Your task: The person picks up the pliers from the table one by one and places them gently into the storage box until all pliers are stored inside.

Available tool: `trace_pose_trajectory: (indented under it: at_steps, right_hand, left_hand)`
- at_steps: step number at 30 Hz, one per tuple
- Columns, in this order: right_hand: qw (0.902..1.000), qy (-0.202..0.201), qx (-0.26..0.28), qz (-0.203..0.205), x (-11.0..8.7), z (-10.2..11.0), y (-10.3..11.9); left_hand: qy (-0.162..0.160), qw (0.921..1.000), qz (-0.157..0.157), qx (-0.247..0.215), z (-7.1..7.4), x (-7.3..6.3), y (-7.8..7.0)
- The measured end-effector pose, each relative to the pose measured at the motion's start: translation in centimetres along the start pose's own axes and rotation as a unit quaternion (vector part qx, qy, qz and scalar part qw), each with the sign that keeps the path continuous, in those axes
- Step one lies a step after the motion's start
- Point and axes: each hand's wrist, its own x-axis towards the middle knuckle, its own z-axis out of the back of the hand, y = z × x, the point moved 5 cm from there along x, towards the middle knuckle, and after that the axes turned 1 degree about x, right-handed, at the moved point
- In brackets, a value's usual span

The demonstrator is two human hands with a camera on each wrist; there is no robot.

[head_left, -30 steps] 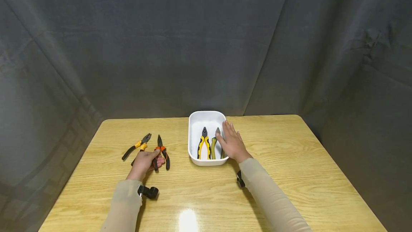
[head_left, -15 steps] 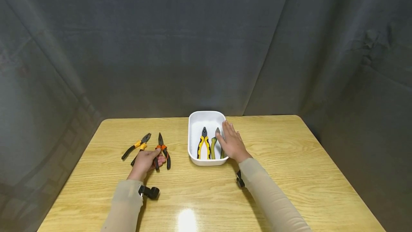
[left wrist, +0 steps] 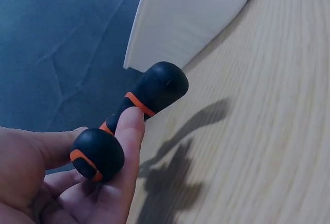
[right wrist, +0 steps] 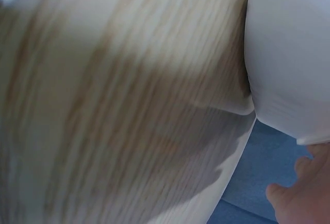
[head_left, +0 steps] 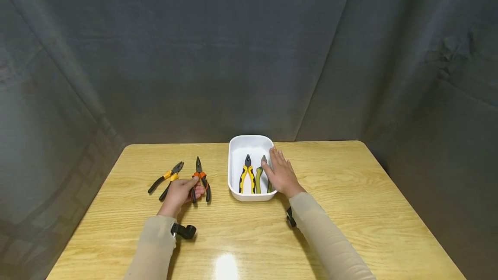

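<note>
My left hand [head_left: 180,192] grips one handle of long-nose pliers [head_left: 199,167] with black and orange handles. Their handles are spread, and in the left wrist view the black handle ends [left wrist: 164,82] stay off the table, with a shadow underneath. A white tray [head_left: 250,198] stands at the middle of the table. Against its right wall lies my right hand [head_left: 285,178], fingers straight, the thumb over the rim. Inside are yellow-and-black pliers [head_left: 248,161] and green-handled pliers [head_left: 258,179], the latter partly hidden by that hand.
Left of my left hand, pliers with yellow-and-black handles [head_left: 171,173] lie on the wooden table [head_left: 350,211]. Dark grey curtains [head_left: 202,64] hang behind and at both sides of the table.
My left hand has moved a little to the right and away from me, carrying the orange-and-black pliers closer to the tray. The right hand stays at the tray.
</note>
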Motion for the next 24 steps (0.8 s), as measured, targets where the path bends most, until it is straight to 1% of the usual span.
trace_pose_trajectory:
  at_steps: [9,19,24]
  right_hand:
    - [1.0,-0.005,0.0,0.003,0.0,0.0,0.0]
    - [1.0,0.0,0.007,0.0,0.1,0.0,0.1]
    - [1.0,0.001,0.006,0.0,0.0,0.0,0.1]
  left_hand:
    - [0.007,0.9999,0.002,-0.009,-0.6,-0.1,-0.6]
    - [0.011,0.9997,-0.014,-0.017,-1.3,-0.1,-1.7]
    - [0.003,0.9998,-0.014,-0.016,-1.7,-0.2,-2.0]
